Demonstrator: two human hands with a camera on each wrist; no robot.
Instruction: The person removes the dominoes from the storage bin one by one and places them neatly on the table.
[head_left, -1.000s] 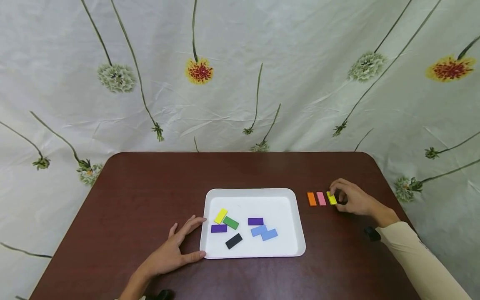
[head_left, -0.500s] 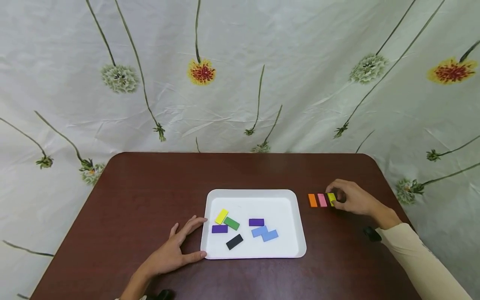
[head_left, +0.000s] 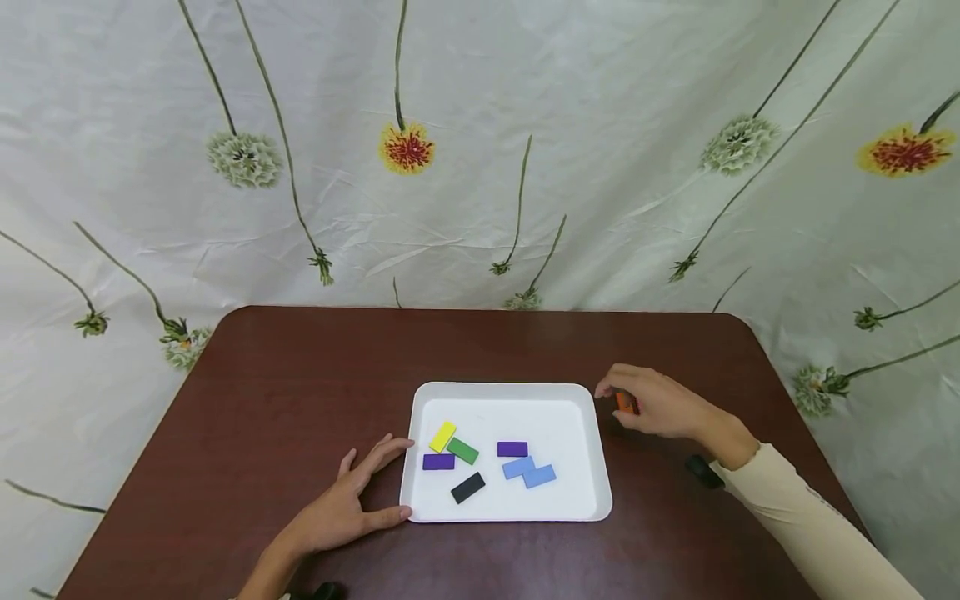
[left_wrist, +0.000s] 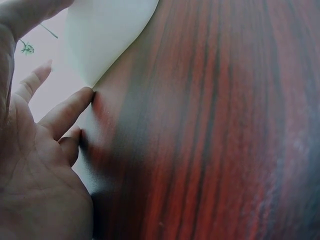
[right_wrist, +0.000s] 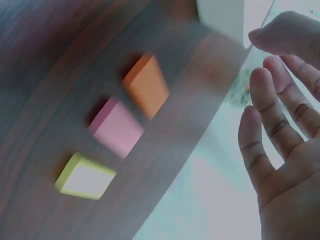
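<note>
My left hand (head_left: 337, 504) lies at the left side of a white tray (head_left: 558, 417), its thumb and straight fingers touching the rim. Beyond the tray's right side my right hand (head_left: 663, 404) hovers with nothing in it; its fingertips are close to the tray's rim. Below it on the table stand an orange block (right_wrist: 147, 87), a pink block (right_wrist: 118, 129) and a yellow block (right_wrist: 87, 177), in a row, as the right wrist view shows. In the head view the hand hides the pink and yellow ones, while part of the orange shows between thumb and fingers.
Inside the tray lie a yellow block (head_left: 442, 437), a green block (head_left: 463, 451), two purple blocks (head_left: 512, 449), a black block (head_left: 468, 487) and two light blue blocks (head_left: 539, 477). The dark brown table (head_left: 337, 367) meets a flowered cloth (head_left: 450, 225) behind it.
My right hand has let go of the yellow block at the end of the row and moved left, over the orange block. My left hand has stayed at the tray.
</note>
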